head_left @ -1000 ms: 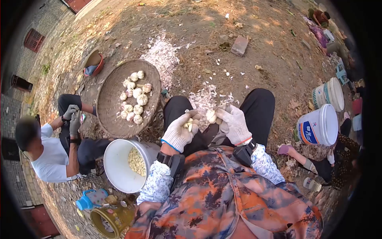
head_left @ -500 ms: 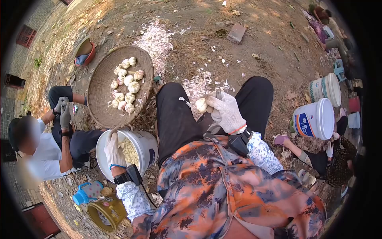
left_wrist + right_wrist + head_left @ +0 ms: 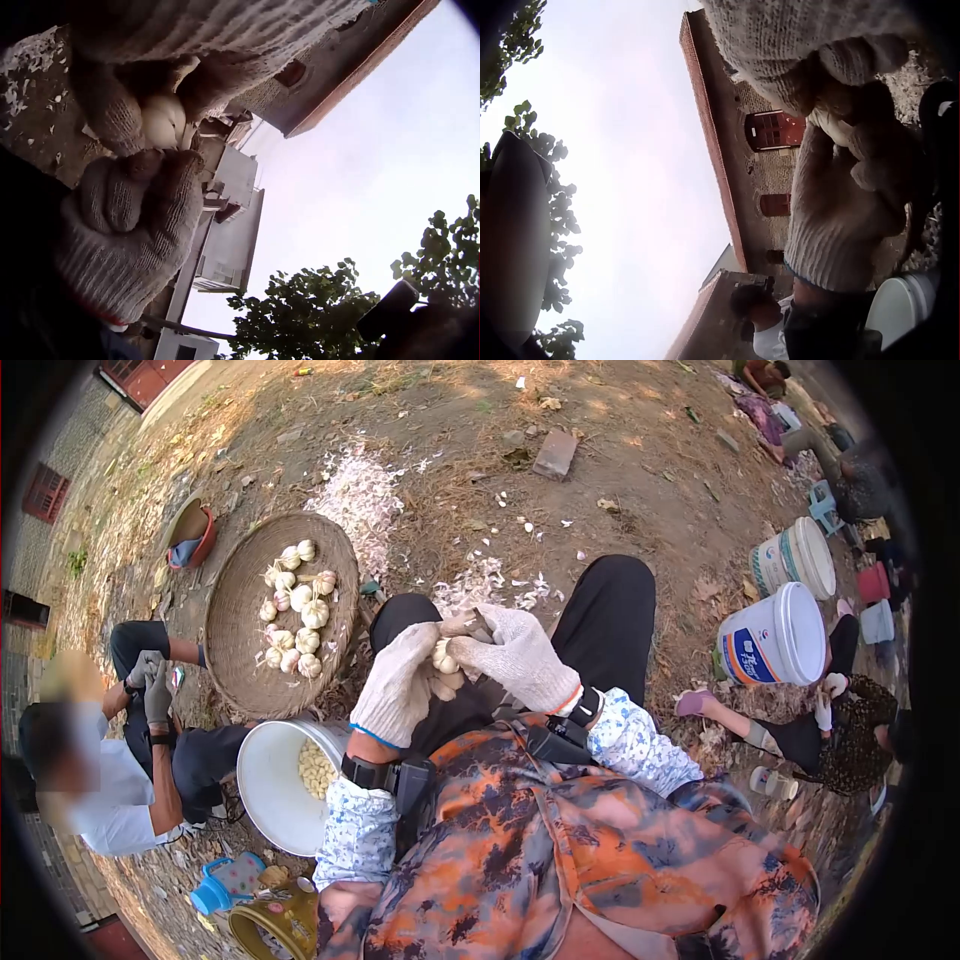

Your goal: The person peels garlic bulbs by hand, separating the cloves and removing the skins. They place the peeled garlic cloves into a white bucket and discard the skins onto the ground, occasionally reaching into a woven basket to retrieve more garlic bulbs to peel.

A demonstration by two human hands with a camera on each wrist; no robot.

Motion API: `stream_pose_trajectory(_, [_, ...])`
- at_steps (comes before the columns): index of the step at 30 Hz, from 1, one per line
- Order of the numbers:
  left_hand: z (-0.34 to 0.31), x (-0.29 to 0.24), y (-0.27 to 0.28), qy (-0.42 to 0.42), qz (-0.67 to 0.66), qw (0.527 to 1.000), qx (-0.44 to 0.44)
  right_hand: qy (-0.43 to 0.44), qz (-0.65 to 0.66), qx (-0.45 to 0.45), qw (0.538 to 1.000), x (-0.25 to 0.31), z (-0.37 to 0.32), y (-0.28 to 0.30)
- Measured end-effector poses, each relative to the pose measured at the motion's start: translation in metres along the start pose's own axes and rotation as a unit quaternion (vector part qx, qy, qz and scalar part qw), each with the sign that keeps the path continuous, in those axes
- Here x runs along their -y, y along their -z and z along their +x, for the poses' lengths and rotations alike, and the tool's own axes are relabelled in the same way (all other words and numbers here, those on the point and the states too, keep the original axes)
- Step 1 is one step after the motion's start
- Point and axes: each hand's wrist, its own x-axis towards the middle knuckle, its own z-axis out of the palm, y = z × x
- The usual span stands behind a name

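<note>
Both hands wear whitish knit gloves and meet above the lap in the head view. Between them is a pale garlic bulb (image 3: 443, 656). My left hand (image 3: 395, 685) holds it from the left, fingers curled beneath. The right hand (image 3: 520, 660) pinches it from the other side, and a small grey piece (image 3: 481, 623) shows by its fingers; I cannot tell what that is. In the left wrist view, smooth garlic (image 3: 163, 121) shows between the gloved fingers. The right wrist view has garlic (image 3: 832, 127) partly hidden by both gloves.
A round woven basket (image 3: 232, 650) with several garlic bulbs lies to the left. Nearer stands a white bucket (image 3: 268, 800) with peeled cloves (image 3: 317, 768). Garlic skins (image 3: 360, 500) litter the ground. A person (image 3: 130, 800) sits at left; lidded buckets (image 3: 770, 635) stand at right.
The left hand carried cloves to the white bucket, reached into it half a second ago, and has come back to the garlic bulb in the right hand. Now both hands hold the bulb.
</note>
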Motion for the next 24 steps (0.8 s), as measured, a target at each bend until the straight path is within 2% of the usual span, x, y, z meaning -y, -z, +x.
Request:
stream_pose_trajectory(2, [0.006,0.005,0.004,0.064,-0.15,0.987,0.006,-0.015,0.065,0.041,0.997,0.005,-0.003,0.002])
stream_pose_trajectory(4, [0.009,0.013,0.003,0.079,-0.151,0.985,-0.005,-0.045,0.073,0.05,0.995,0.008,-0.003,0.006])
stream_pose_trajectory(6, [0.016,0.022,-0.001,0.022,-0.104,0.994,-0.034,0.001,-0.018,0.036,0.999,0.0,-0.002,0.004])
stream_pose_trajectory(7, [0.017,0.025,-0.009,0.042,-0.078,0.989,-0.122,0.174,-0.176,-0.028,0.969,-0.004,-0.001,-0.004])
stream_pose_trajectory(8, [0.016,0.025,-0.016,0.045,-0.077,0.989,-0.121,0.172,-0.176,-0.03,0.969,-0.005,-0.001,-0.005])
stream_pose_trajectory(10, [0.013,0.017,-0.031,0.039,-0.073,0.982,-0.169,0.185,-0.335,0.005,0.924,0.001,-0.002,-0.005])
stream_pose_trajectory(11, [0.014,0.021,-0.026,0.062,-0.048,0.978,-0.193,0.222,-0.319,-0.036,0.921,-0.006,0.0,-0.005])
stream_pose_trajectory(12, [0.015,0.017,-0.028,0.065,-0.046,0.979,-0.189,0.22,-0.32,-0.041,0.921,-0.003,0.0,-0.002])
stream_pose_trajectory(13, [0.016,0.012,-0.031,0.09,-0.069,0.978,-0.176,0.111,-0.21,-0.025,0.971,0.003,0.001,0.001])
stream_pose_trajectory(14, [0.015,0.007,-0.034,0.116,-0.091,0.976,-0.163,0.0,-0.092,-0.008,0.996,0.005,0.001,0.003])
stream_pose_trajectory(15, [0.018,0.002,-0.043,0.12,-0.065,0.971,-0.197,-0.153,0.258,0.06,0.952,-0.002,0.002,0.003])
stream_pose_trajectory(16, [0.017,0.005,-0.041,0.122,-0.064,0.971,-0.197,-0.154,0.26,0.059,0.952,-0.008,0.001,0.004])
stream_pose_trajectory(18, [0.019,0.011,-0.022,0.122,-0.122,0.981,-0.089,-0.187,0.428,0.064,0.882,-0.014,0.0,0.005])
stream_pose_trajectory(19, [0.022,0.013,-0.011,0.157,-0.198,0.967,-0.043,-0.188,0.515,0.068,0.834,-0.015,0.0,0.006])
stream_pose_trajectory(23, [0.025,0.022,-0.002,0.156,-0.219,0.963,0.022,-0.188,0.485,0.068,0.851,-0.018,0.004,0.01])
stream_pose_trajectory(24, [0.027,0.021,-0.009,0.123,-0.209,0.969,-0.053,-0.16,0.389,0.012,0.907,-0.021,0.005,0.01])
